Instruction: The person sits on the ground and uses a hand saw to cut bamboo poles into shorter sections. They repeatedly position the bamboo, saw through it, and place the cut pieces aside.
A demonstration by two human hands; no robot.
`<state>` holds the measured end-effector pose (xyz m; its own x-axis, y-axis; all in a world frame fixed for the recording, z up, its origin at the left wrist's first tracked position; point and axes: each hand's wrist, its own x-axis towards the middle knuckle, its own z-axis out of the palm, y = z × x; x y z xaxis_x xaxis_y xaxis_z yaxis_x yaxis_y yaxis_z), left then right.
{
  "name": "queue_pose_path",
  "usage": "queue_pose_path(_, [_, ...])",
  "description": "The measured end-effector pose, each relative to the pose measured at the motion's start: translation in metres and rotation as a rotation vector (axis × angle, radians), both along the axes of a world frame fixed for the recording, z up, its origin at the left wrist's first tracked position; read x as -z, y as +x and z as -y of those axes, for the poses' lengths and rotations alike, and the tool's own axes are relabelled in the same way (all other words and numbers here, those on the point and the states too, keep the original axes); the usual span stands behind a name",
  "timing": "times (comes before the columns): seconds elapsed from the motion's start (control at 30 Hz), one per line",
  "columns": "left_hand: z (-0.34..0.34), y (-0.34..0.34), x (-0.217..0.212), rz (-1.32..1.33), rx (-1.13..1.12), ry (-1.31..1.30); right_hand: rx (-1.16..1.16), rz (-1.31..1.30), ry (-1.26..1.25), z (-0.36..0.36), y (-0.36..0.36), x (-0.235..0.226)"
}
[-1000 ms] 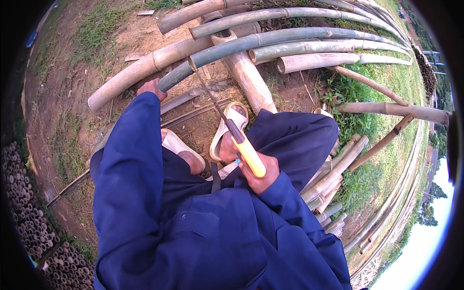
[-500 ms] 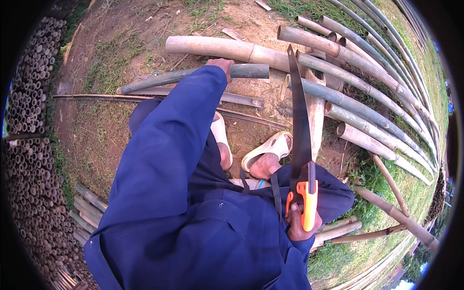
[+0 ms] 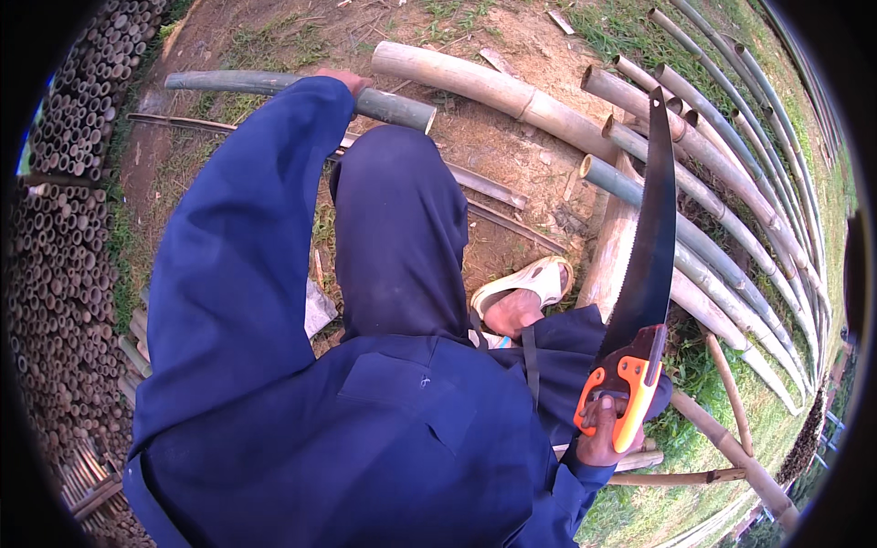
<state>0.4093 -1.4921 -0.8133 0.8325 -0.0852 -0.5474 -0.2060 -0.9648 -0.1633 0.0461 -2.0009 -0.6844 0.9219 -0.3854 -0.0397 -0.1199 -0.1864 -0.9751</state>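
Bamboo pole, grey-green and cut square at its right end, lay across the upper left of the frame on bare brown earth, and the left hand rested on top of it near that cut end; the blue sleeve hid most of the hand, so how tightly the fingers wrapped the pole could not be told. At the lower right, the right hand was closed in a full fist around the orange-and-black handle of a curved pruning saw, whose dark toothed blade rose upright toward the upper right of the frame, clear of the pole and well apart from it. Behind the blade, a rack of long pale bamboo poles fanned from the top centre down the right side. A thick tan pole lay just beyond the held one. Near the centre, a foot in a pale sandal rested on the ground beside a wooden post. Stacked bamboo ends, seen as many small round openings, filled the left edge of the frame.
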Motion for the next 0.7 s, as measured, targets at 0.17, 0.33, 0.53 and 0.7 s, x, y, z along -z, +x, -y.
queue_pose_path(0.17, [-0.054,-0.105,0.098,-0.229,0.001,0.042,0.052,0.059,-0.057,0.006,-0.007,-0.002])
queue_pose_path(0.33, [-0.088,-0.189,0.172,-0.214,0.079,-0.041,0.131,0.023,-0.021,0.015,0.001,-0.028])
queue_pose_path(0.53, [-0.056,-0.163,0.198,-0.169,-0.006,-0.095,0.445,0.273,-0.07,0.047,-0.009,-0.026])
queue_pose_path(0.7, [-0.043,-0.144,0.217,-0.112,-0.109,-0.117,0.66,0.32,-0.1,0.079,-0.021,-0.042])
